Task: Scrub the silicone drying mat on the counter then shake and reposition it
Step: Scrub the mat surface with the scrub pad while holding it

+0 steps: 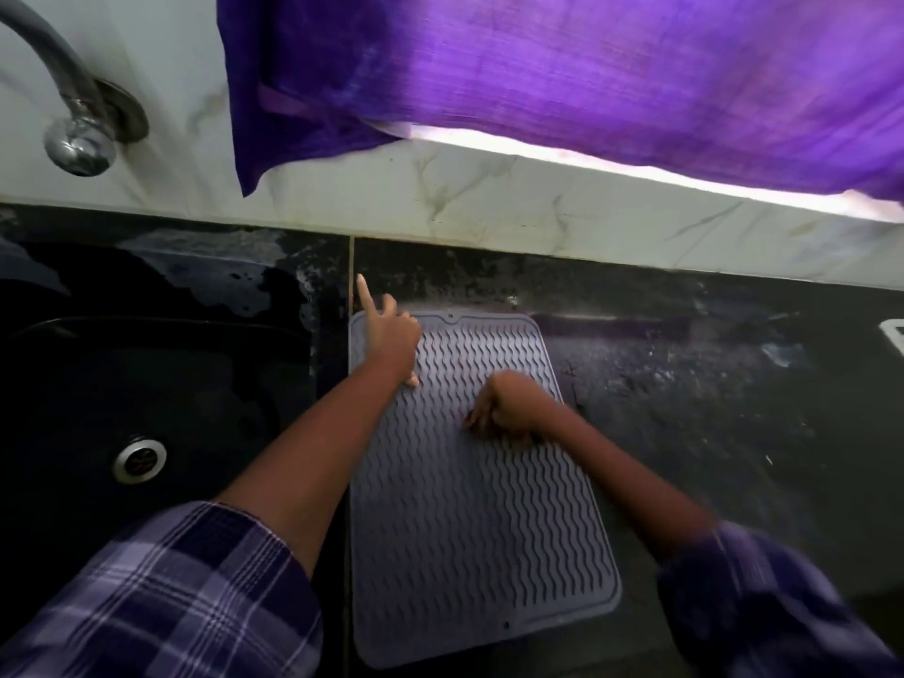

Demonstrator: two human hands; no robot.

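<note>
Two hands on the grey mat [479, 506]: left hand [391, 335] fingers apart, right hand [508, 408] fingers curled, grip unclear.

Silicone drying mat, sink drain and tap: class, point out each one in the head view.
Silicone drying mat [479, 545]: head view, on its ridged middle.
Sink drain [140, 460]: head view, on the metal ring's centre.
Tap [80, 139]: head view, on its shiny spout end.

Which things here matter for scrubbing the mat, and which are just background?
In the job:
silicone mat on the counter
left hand on the mat's far corner
right hand, fingers curled, on the mat

Just there:
sink
tap
purple cloth
</note>
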